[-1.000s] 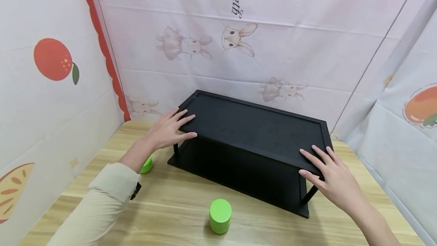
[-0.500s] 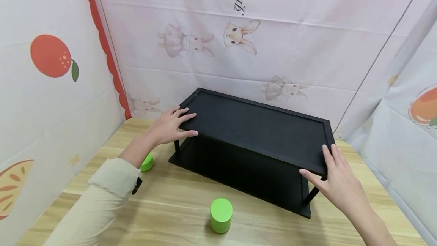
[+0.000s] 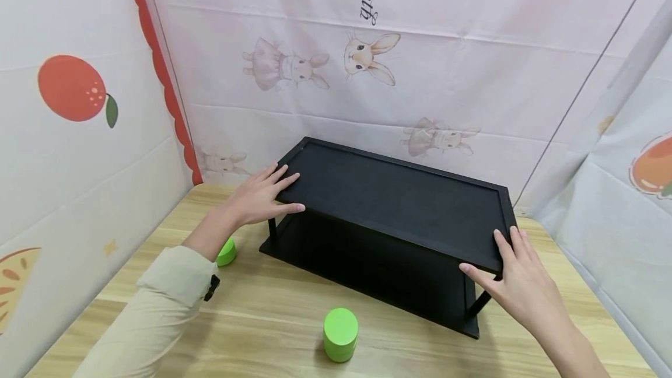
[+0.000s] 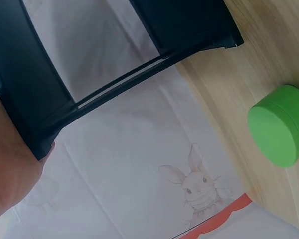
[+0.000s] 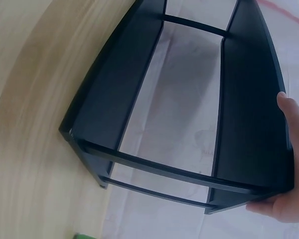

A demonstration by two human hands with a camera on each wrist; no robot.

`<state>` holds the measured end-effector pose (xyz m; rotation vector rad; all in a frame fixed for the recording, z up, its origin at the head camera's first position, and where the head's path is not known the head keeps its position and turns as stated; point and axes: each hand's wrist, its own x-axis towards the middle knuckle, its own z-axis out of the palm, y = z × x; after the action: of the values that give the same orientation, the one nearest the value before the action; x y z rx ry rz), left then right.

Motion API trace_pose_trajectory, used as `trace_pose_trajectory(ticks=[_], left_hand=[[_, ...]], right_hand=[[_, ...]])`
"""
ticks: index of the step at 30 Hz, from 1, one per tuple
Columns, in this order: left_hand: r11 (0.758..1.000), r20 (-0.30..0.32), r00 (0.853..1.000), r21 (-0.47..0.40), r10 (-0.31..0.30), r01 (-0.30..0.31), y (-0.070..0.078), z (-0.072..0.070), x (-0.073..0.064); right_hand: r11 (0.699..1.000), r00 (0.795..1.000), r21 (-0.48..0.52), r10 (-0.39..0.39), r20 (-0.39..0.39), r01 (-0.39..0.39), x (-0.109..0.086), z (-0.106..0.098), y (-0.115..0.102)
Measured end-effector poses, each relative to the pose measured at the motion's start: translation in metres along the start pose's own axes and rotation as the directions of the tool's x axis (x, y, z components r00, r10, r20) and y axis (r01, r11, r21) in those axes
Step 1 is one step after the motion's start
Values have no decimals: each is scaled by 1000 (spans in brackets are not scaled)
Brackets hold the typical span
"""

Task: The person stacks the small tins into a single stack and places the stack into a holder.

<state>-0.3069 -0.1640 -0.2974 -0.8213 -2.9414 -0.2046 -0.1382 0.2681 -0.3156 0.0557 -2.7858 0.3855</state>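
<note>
At the far left, a white wall sheet (image 3: 79, 191) printed with fruit is hung beside the wood-grain table (image 3: 252, 319). A green cylindrical container (image 3: 227, 253) is placed on the left of the table; part of it is covered by the left forearm in its rolled pale sleeve (image 3: 168, 296), and a black strap (image 3: 212, 288) is seen at the sleeve's edge. The left hand (image 3: 256, 197) is laid on the left end of the black two-tier shelf (image 3: 388, 206), its fingers spread and nearly straight on the top panel, its thumb laid along the near edge; nothing is gripped.

The shelf is set at a slant across the middle of the table, its right end nearer than its left, and a pale rabbit-printed sheet (image 3: 472, 80) is hung behind it. A second green cylindrical container (image 3: 340, 334) is stood upright on the near side, just in front of the shelf and apart from it.

The shelf's right end is touched by the right hand (image 3: 530, 290), its fingers extended along the end edge, its thumb at the near corner; it is not closed round the panel. Compared with one second ago, these fingers have been drawn off the top surface toward the edge, while the left hand, shelf and containers are left practically unmoved.
</note>
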Motion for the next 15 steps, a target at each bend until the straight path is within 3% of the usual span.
trace_pose_trajectory(ticks=[15], left_hand=[[1000,-1,1000,-1,-6,6,3,0,-4]], right_hand=[[999,999,-6,-32,-11,32,2,1,4]])
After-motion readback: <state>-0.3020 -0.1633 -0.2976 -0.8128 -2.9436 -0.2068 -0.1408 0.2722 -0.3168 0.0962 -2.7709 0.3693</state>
